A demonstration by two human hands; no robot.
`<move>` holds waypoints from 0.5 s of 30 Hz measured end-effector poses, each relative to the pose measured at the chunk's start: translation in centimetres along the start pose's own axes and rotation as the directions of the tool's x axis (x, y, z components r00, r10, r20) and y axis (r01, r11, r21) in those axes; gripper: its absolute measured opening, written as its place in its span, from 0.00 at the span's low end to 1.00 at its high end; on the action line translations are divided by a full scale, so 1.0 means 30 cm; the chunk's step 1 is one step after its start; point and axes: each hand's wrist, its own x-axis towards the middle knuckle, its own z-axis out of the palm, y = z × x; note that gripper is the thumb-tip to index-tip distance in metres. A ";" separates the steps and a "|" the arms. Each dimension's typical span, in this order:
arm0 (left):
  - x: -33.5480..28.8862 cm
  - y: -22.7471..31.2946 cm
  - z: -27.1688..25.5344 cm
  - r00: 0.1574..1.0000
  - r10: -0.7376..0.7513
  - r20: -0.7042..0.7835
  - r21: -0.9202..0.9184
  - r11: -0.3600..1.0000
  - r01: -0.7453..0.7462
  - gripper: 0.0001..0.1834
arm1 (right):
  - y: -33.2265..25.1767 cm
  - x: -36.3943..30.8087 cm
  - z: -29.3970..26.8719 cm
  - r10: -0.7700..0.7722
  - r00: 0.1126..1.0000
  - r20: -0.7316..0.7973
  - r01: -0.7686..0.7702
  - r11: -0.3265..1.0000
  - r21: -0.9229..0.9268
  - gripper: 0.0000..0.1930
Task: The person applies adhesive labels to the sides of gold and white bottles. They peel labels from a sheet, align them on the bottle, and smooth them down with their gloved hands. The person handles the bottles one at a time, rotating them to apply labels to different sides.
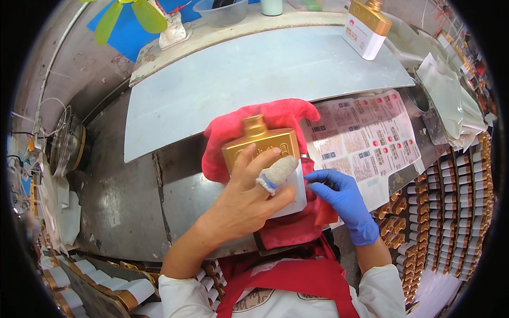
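A flat bottle with a gold shoulder and neck and a white lower body lies on a bunched red cloth in front of me. My left hand lies across its face and holds it down, the fingers bent over the gold part. One finger of that hand wears a knitted finger sleeve. At the bottle's right edge is my right hand, in a blue glove. Its thumb and fingers are closed on a small dark thing, mostly hidden by the glove.
A sheet of printed labels lies right of the cloth. Another gold-and-white bottle stands on the pale board at the far right. Rows of similar bottles fill the right side; more lie lower left. A green-bladed fan stands far left.
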 end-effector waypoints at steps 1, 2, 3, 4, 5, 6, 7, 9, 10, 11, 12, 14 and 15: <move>0.005 0.003 0.004 1.000 -0.005 -0.002 0.000 1.000 0.005 0.11 | -0.002 -0.002 0.005 0.003 1.000 -0.017 -0.004 1.000 -0.029 0.13; 0.009 0.004 0.006 1.000 -0.010 -0.003 0.000 1.000 0.010 0.11 | -0.004 -0.004 0.010 -0.031 0.999 -0.035 0.029 0.997 -0.078 0.14; 0.012 0.005 0.004 1.000 -0.001 0.016 -0.001 1.000 0.001 0.10 | -0.007 -0.006 0.013 -0.067 0.996 -0.050 0.060 0.990 -0.129 0.15; 0.015 0.005 0.001 0.999 0.007 0.035 -0.003 1.000 -0.007 0.10 | -0.012 -0.009 0.018 -0.103 0.993 -0.064 0.090 0.979 -0.180 0.16; 0.016 0.004 -0.001 0.998 0.016 0.054 -0.005 1.000 -0.015 0.10 | -0.022 -0.015 0.024 -0.123 0.990 -0.075 0.105 0.971 -0.214 0.16; 0.013 -0.001 0.000 0.999 0.016 0.044 -0.008 1.000 -0.016 0.10 | -0.038 -0.023 0.032 -0.145 0.986 -0.084 0.120 0.961 -0.248 0.17; 0.009 -0.006 0.002 0.999 0.016 0.034 -0.011 1.000 -0.016 0.10 | -0.051 -0.032 0.037 -0.167 0.982 -0.092 0.135 0.950 -0.282 0.17; 0.001 -0.012 -0.001 1.000 0.006 0.022 -0.038 0.999 -0.005 0.10 | -0.067 -0.058 0.046 -0.234 0.972 -0.005 0.207 0.870 -0.448 0.18; -0.005 -0.015 -0.006 1.000 -0.005 0.022 -0.063 0.998 0.006 0.10 | -0.069 -0.068 0.050 -0.260 0.965 0.041 0.243 0.817 -0.523 0.19; -0.013 -0.018 -0.011 1.000 -0.017 0.022 -0.087 0.996 0.018 0.10 | -0.069 -0.070 0.061 -0.306 0.951 0.050 0.280 0.779 -0.562 0.19; -0.022 -0.020 -0.012 0.998 -0.053 -0.035 -0.143 0.989 0.048 0.11 | -0.069 -0.072 0.077 -0.351 0.934 0.059 0.314 0.736 -0.599 0.19; -0.049 -0.017 -0.009 0.981 -0.137 -0.140 -0.257 0.962 0.098 0.12 | -0.065 -0.071 0.110 -0.377 0.926 0.027 0.304 0.698 -0.648 0.15; -0.071 -0.012 0.001 0.946 -0.253 -0.200 -0.301 0.935 0.187 0.14 | -0.063 -0.065 0.121 -0.355 0.935 -0.003 0.272 0.724 -0.634 0.13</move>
